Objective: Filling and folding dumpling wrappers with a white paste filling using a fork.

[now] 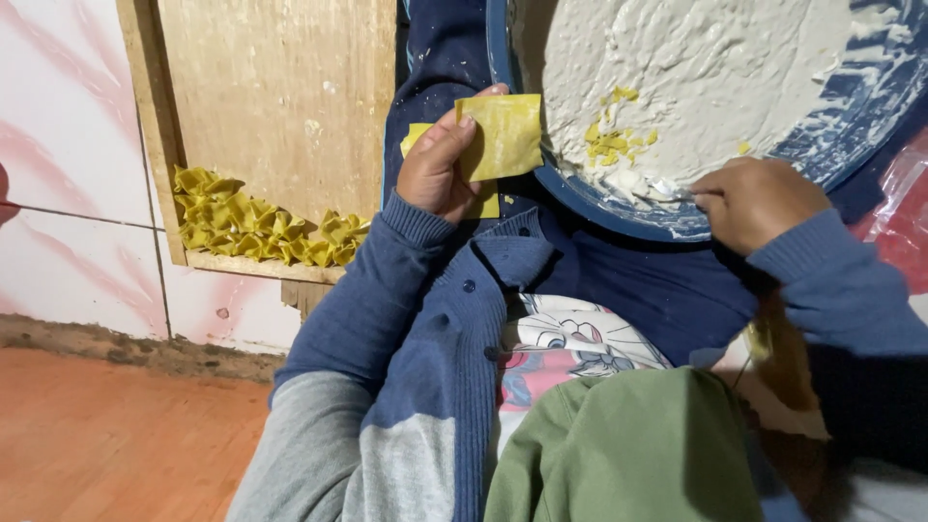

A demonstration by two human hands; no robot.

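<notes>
My left hand (pixel 440 164) holds a small stack of square yellow dough wrappers (pixel 503 135), the top one lifted by my thumb and fingers, just left of a large blue bowl (pixel 580 198). The bowl is filled with pale white paste (pixel 696 68) dotted with yellow bits. My right hand (pixel 754 203) is closed around a thin utensil (pixel 667 191) whose tip dips into the paste at the bowl's near rim. Both arms wear blue knitted sleeves.
A wooden board (pixel 280 87) leans at the left, with several folded yellow dumplings (pixel 256 232) lined along its lower edge. White and pink tiles (pixel 68 145) are behind it, reddish floor (pixel 106 435) below. Red plastic (pixel 904 217) shows at right.
</notes>
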